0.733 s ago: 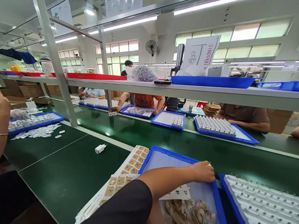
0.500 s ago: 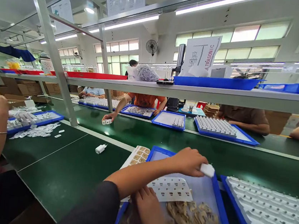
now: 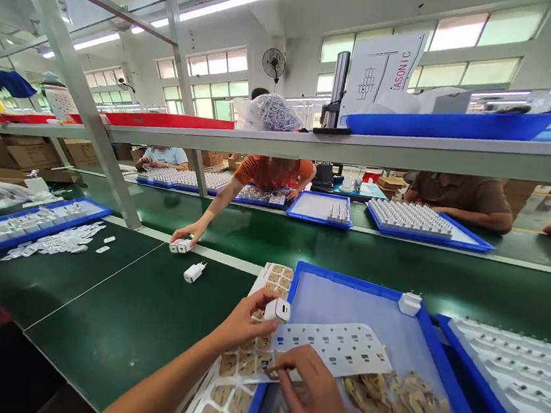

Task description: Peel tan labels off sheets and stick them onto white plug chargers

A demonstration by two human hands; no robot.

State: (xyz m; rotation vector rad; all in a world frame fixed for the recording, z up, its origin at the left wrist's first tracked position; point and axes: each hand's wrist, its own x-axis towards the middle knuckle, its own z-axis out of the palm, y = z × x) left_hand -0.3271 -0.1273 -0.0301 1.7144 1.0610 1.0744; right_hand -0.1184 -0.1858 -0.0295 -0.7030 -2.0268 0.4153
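My left hand [image 3: 244, 326] grips a white charger plug [image 3: 277, 310], its dark port side turned to the right, above a backing sheet of tan stickers [image 3: 221, 396]. My right hand [image 3: 311, 389] has its fingertips pinched on a small brownish piece, apparently a sticker, at the edge of a white sheet with small dark patches [image 3: 334, 344]. This sheet lies across a blue-rimmed tray [image 3: 346, 282]. Another white charger [image 3: 410, 303] stands prongs up at the tray's far right corner. Loose tan pieces [image 3: 396, 412] are heaped in the tray's near part.
A co-worker's hand [image 3: 190, 233] across the bench holds two white chargers. One charger [image 3: 194, 272] lies on the green bench [image 3: 142, 324]. White parts fill a tray at right [image 3: 518, 386]. A metal post [image 3: 110, 174] and a shelf [image 3: 263, 142] stand ahead.
My left hand has drawn back from the tray's far right corner, leaving a charger there, and now holds a charger at left. My right hand pinches a small piece. The co-worker's hand has come nearer.
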